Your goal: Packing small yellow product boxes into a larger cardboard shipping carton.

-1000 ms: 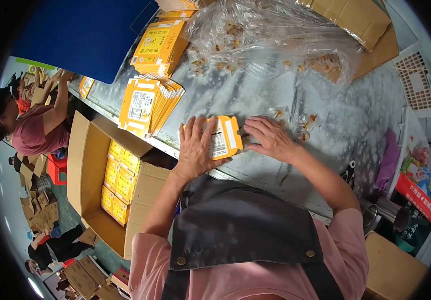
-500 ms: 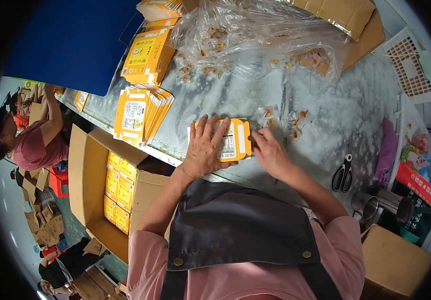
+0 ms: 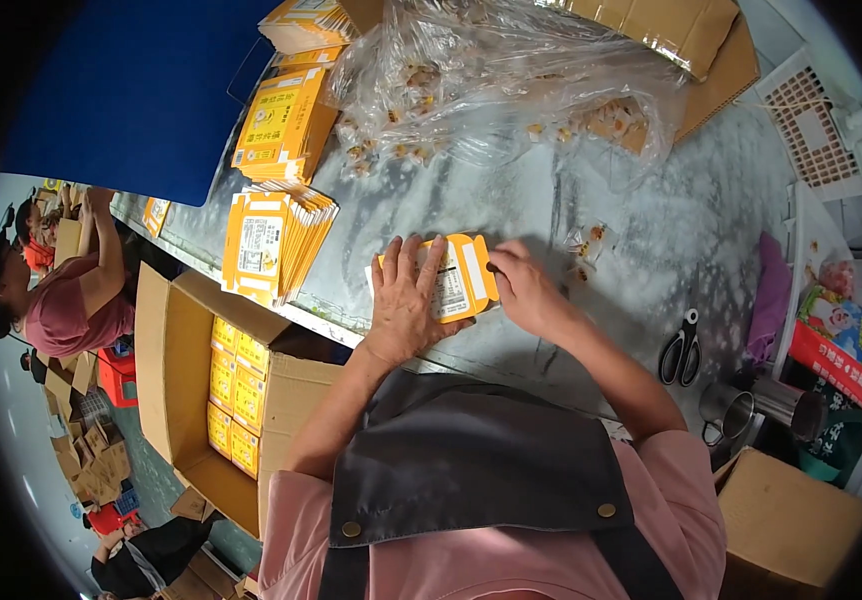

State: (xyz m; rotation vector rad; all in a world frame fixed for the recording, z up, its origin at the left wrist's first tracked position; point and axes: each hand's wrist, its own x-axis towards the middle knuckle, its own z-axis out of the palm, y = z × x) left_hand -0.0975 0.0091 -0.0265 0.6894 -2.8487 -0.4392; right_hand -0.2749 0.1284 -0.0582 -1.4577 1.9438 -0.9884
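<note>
A flat yellow and white carton [image 3: 450, 292] with a printed panel lies near the table's front edge. My left hand [image 3: 409, 290] holds it down, fingers spread over its left part and thumb along the near edge. My right hand [image 3: 529, 290] is closed at the carton's right end flap, fingers curled together. A small dark spot shows at its fingertips; what they grip, if anything, is hidden. Just beyond that hand lie small clear packets [image 3: 587, 243] with brown and yellow bits inside.
Stacks of flat yellow cartons [image 3: 263, 245] stand at left. An open cardboard box [image 3: 156, 370] holds several yellow packs. Behind lies a clear plastic sheet [image 3: 501, 70] over loose packets. Black scissors [image 3: 681, 350], metal cups [image 3: 726, 412] and a white basket [image 3: 816, 125] are right. A co-worker [image 3: 61, 290] works left.
The right hand has moved slightly left and up against the carton's end flap. One small clear packet near that hand no longer shows. The left hand stays on the carton.
</note>
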